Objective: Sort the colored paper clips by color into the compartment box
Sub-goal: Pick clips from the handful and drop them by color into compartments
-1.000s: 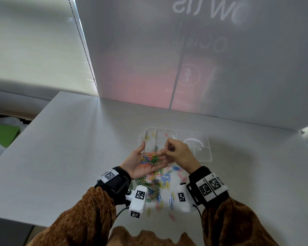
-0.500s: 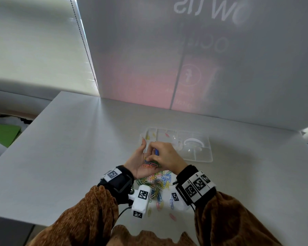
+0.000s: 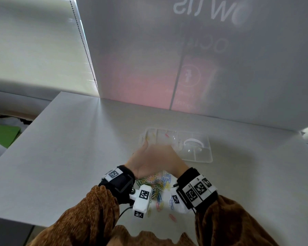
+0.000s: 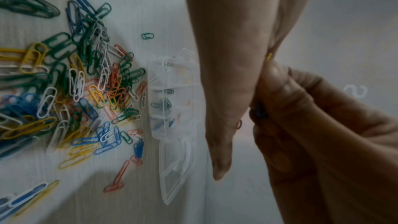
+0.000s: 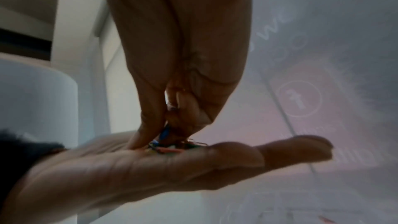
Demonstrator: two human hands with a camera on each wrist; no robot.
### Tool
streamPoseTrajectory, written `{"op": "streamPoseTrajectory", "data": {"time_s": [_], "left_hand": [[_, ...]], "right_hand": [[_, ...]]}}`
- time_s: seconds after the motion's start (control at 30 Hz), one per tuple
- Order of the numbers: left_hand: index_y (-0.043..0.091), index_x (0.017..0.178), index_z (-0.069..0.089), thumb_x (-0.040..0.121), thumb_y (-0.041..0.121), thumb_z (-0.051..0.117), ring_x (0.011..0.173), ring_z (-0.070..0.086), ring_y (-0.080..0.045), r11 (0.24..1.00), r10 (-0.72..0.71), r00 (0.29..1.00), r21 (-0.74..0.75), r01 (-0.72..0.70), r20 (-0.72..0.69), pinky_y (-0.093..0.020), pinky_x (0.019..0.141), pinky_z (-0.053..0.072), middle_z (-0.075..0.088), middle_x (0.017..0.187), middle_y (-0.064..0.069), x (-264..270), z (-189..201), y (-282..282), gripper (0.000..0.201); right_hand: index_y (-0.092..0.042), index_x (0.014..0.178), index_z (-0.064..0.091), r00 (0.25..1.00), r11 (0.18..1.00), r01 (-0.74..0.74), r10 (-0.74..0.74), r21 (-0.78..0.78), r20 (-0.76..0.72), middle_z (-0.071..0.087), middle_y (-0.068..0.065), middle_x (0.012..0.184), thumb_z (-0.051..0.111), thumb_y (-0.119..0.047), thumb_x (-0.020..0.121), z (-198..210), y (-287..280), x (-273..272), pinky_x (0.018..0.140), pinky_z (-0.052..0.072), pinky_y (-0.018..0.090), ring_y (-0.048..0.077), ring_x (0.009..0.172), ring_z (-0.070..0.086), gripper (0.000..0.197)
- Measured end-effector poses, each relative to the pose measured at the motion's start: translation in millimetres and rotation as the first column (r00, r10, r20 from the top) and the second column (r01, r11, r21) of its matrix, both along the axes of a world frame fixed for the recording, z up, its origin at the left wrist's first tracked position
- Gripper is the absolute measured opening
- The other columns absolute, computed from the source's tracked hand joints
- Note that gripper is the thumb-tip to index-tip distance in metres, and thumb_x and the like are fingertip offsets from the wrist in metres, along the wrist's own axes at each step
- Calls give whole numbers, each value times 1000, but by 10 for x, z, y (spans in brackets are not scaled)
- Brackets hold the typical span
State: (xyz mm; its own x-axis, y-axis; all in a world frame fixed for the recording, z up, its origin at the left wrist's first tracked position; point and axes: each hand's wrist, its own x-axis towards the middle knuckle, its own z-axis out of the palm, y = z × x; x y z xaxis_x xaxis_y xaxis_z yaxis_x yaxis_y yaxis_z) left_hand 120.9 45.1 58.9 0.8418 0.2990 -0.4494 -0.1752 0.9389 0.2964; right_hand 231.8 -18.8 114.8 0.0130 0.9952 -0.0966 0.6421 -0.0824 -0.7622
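My left hand (image 3: 142, 159) lies palm up and flat above the table, carrying a small heap of mixed paper clips (image 5: 170, 150). My right hand (image 5: 163, 135) reaches down into that heap and pinches a blue paper clip (image 5: 164, 132) between thumb and fingertips. The same blue clip (image 4: 259, 112) shows in the left wrist view. Both hands are blurred in the head view. The clear compartment box (image 3: 199, 153) sits just beyond the hands, with a few clips in its left cells. A large pile of colored clips (image 3: 156, 185) lies on the table under my wrists.
A white board (image 3: 185, 59) stands upright behind the box. The table's left edge (image 3: 25, 132) drops off to a green item (image 3: 2, 135) on the floor. Single stray clips (image 3: 172, 217) lie near the front edge. A white ring (image 3: 193, 142) sits in the box's right part.
My right hand has moved from beside the box back over the left palm and now pinches a blue clip there. Both hands have shifted slightly left and blur with motion.
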Motion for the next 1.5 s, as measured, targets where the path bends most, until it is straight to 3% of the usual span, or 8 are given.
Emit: {"op": "streamPoseTrajectory", "data": {"time_s": [0.2, 0.3, 0.43, 0.53, 0.83, 1.1, 1.2, 1.5], "left_hand": [[1, 97, 67, 95, 49, 39, 97, 63, -26, 999, 12, 1000, -37, -12, -2, -38, 78, 57, 65, 100, -16, -13, -71, 14, 56], [-5, 108, 63, 77, 17, 74, 95, 66, -35, 1000, -6, 1000, -14, 6, 27, -45, 78, 56, 65, 105, -25, -62, -25, -13, 39], [-16, 129, 43, 74, 1, 73, 122, 46, -48, 992, -29, 998, -118, 34, 48, -51, 102, 41, 40, 136, -36, -161, -38, -10, 65], [-14, 137, 32, 89, 15, 58, 135, 29, -43, 987, -64, 995, -142, 74, 73, -47, 112, 28, 26, 146, -32, -226, -132, 31, 61], [-18, 137, 22, 85, 58, 41, 135, 26, -48, 991, -76, 991, -97, 87, 110, -49, 114, 21, 21, 144, -39, -264, -34, 58, 94], [-15, 140, 22, 86, 60, 45, 138, 23, -43, 997, -57, 991, 53, 51, 125, -46, 118, 11, 23, 147, -34, -213, 13, 26, 95], [-14, 138, 29, 86, 60, 44, 131, 39, -38, 998, -47, 989, 47, 41, 137, -46, 117, 11, 39, 140, -28, -184, 61, -13, 91], [-13, 139, 26, 89, 64, 32, 135, 32, -40, 993, -49, 996, 110, 40, 77, -46, 117, 12, 37, 141, -32, -177, 51, -43, 92]], "right_hand": [[-2, 81, 60, 1000, 998, -25, 25, 57, 12, 64, 11, 84, 64, -5, 80, -8, 21, -62, 65, 39, 11, 15, 74, 54, 4], [-8, 81, 63, 975, 995, 94, -86, 28, -203, 66, 5, 79, 66, -12, 81, -64, 38, 56, 70, 50, 25, 16, 73, 62, 6], [-3, 83, 58, 747, 938, 327, -329, -112, -577, 62, 6, 74, 59, -2, 86, -201, 120, 386, 53, 46, 16, 5, 52, 53, 3], [-2, 75, 53, 649, 864, 473, -474, -172, -595, 61, 16, 73, 55, 6, 87, -448, 255, 674, 51, 50, 16, 10, 52, 58, 15], [4, 85, 65, 905, 916, 394, -370, -81, 211, 68, 22, 92, 51, 5, 80, -845, 487, 783, 79, 47, 34, 34, 89, 62, 15], [-8, 76, 62, 985, 982, 150, -139, 113, -100, 61, 2, 74, 69, -10, 79, -58, 51, 357, 73, 39, 4, 8, 66, 54, 8], [-5, 81, 65, 999, 998, 37, -38, 46, 10, 58, 0, 78, 74, -14, 74, -85, -47, 324, 65, 35, 7, 5, 68, 48, 15], [-5, 86, 57, 946, 977, 195, -164, 89, -280, 62, 5, 75, 54, 2, 86, -110, -104, 337, 65, 47, 16, 8, 68, 59, 8]]}}
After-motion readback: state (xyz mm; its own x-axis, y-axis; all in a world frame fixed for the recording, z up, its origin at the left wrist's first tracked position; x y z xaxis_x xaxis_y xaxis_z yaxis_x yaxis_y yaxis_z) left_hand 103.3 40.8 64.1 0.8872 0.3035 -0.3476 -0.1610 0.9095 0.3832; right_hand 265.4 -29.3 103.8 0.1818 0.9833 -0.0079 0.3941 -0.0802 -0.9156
